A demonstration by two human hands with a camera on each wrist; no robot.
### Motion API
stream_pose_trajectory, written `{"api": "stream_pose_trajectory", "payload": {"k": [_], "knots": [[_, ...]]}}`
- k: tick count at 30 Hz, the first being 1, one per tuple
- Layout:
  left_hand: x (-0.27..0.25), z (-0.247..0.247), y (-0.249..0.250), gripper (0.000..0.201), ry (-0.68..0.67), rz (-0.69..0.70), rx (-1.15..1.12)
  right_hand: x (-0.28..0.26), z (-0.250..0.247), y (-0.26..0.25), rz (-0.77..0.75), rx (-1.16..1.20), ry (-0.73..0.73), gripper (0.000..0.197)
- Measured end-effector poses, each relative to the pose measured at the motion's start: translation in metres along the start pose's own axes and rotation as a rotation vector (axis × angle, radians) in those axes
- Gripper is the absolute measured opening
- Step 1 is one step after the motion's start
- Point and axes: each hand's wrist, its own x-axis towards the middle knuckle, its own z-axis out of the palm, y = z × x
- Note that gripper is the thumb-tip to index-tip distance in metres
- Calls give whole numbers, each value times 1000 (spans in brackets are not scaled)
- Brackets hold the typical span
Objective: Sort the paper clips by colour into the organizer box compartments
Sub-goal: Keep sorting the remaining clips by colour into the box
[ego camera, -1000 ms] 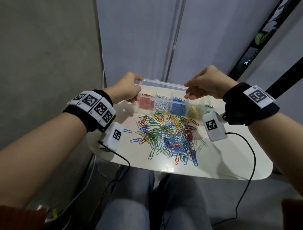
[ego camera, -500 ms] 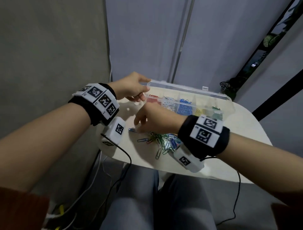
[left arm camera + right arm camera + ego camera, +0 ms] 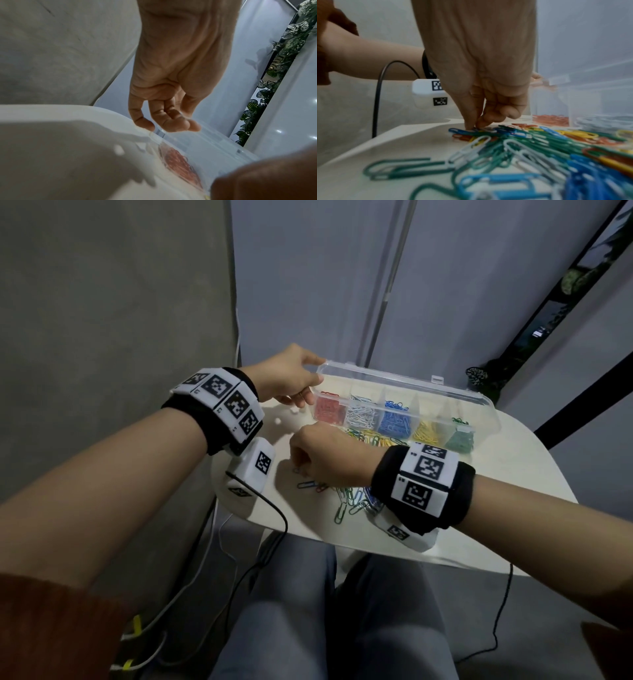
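The clear organizer box point(image 3: 376, 378) stands at the back of the white table with its lid up. Its compartments hold red point(image 3: 327, 409), white, blue point(image 3: 394, 421), yellow and green clips. My left hand point(image 3: 308, 392) holds the box's left end; in the left wrist view its fingers point(image 3: 142, 121) curl on the clear lid corner point(image 3: 160, 132). In front lies a mixed pile of paper clips point(image 3: 352, 498). My right hand point(image 3: 475, 127) reaches down at the pile's left edge, thumb and forefinger pinching a blue clip point(image 3: 455, 130) that lies on the table.
The small white table point(image 3: 513, 508) ends close behind the pile, above my knees. Black cables point(image 3: 274, 508) hang from both wrist cameras over the table's front edge. A grey wall is at the left and a leafy plant point(image 3: 479, 374) behind the box.
My right hand left the box lid and came down and left to the pile's edge. The lid now stands open. My left hand stayed at the box's left end.
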Motion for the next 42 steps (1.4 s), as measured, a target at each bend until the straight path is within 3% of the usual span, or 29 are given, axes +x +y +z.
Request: {"api": "stream_pose_trajectory", "payload": {"k": [5,8,12,15,18,21,23,27,30,33,38,42], "knots": [[-5,0,-4,52,5,21,-21,-8,-4,8,9,32,-16,11],[-14,-5,-12,49,87,33,-33,-21,-12,25,33,30,-33,2],[-33,-19,-26,28,173,120,275,-54,-31,55,160,138,91,21],[-57,-19,-30,31,-13,128,437,-84,-45,79,321,160,172,35],[-74,-3,-27,60,-229,146,648,-109,-45,97,531,41,18,53],[-75,16,-27,91,-311,196,833,-118,-35,103,648,-34,-125,62],[-72,25,-24,97,-315,208,869,-118,-27,101,624,-54,-129,51],[-66,42,-13,76,-278,285,821,-112,-18,78,439,-2,-71,25],[-65,52,-7,60,-256,364,772,-109,-19,68,341,57,-51,33],[-64,52,-6,51,-192,435,780,-112,-28,74,385,61,18,49],[-62,54,-11,54,-247,480,793,-123,-21,79,377,61,-114,30],[-62,60,-5,63,-335,532,821,-122,-16,71,255,178,-120,43]]}}
